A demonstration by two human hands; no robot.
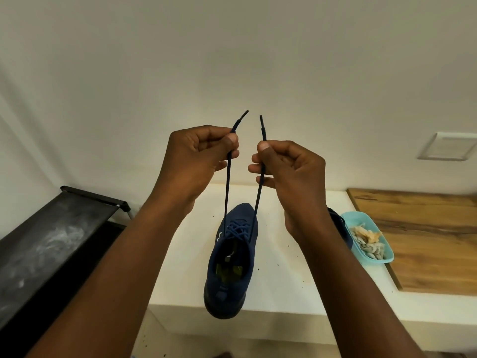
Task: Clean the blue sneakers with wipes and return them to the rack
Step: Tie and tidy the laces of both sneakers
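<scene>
I judge the wiping mostly done, since soiled wipes (366, 241) fill the teal tub (384, 257) just beside my right wrist, but tying and the return to the black rack (51, 228), out past my left forearm, are not yet done. My left hand (198, 156) and right hand (289, 164) each pinch one end of the lace (227, 192), which runs straight up from the blue sneaker (229, 288) below and between them. Its long axis runs away from me, toe forward, heel nearest; whether it rests on the white ledge (284, 280) I cannot tell.
</scene>
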